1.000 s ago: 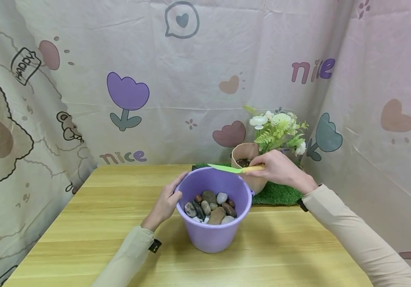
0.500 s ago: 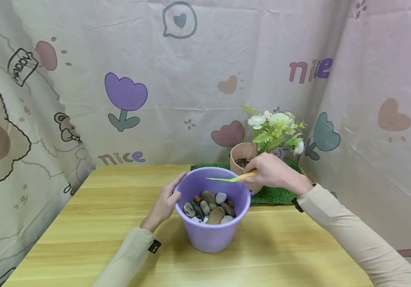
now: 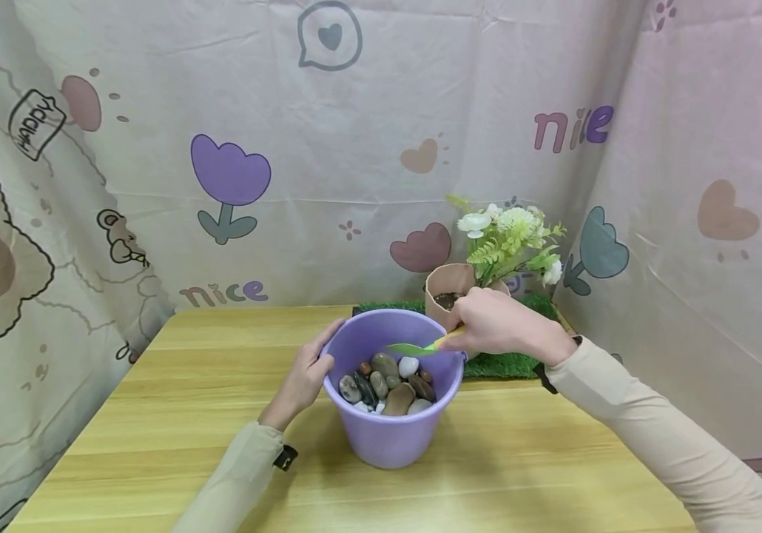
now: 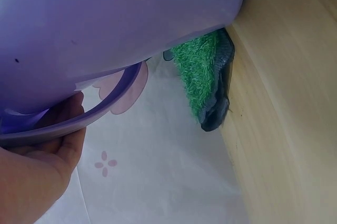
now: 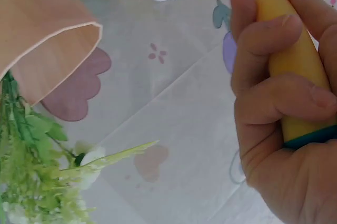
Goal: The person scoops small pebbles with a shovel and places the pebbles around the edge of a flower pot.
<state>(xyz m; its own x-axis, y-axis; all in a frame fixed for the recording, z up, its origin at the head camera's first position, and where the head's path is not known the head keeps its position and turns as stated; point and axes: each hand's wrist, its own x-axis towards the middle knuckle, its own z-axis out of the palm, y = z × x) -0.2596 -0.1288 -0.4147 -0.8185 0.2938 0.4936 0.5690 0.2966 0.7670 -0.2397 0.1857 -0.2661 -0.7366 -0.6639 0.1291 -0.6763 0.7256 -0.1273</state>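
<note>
A purple bucket (image 3: 390, 444) stands on the wooden table with several smooth stones (image 3: 399, 398) inside. My left hand (image 3: 301, 377) grips its left rim. In the left wrist view, those fingers lie behind a curved purple band (image 4: 108, 103) beside the bucket wall. My right hand (image 3: 497, 320) holds a hand trowel (image 3: 414, 349) with a green blade and yellow handle. Its blade reaches over the bucket's right rim, inside the opening and above the stones. The right wrist view has the fingers curled round the yellow handle (image 5: 297, 66).
Behind the bucket at right, a beige pot (image 3: 446, 280) with dark soil stands on a green turf mat (image 3: 507, 365). White flowers with green leaves (image 3: 517, 229) rise beside it. A printed cloth (image 3: 328, 148) hangs behind the table (image 3: 221, 385).
My right hand has moved down and slightly left, so the trowel blade has gone from rim height down into the bucket's opening. The left hand keeps its hold on the rim.
</note>
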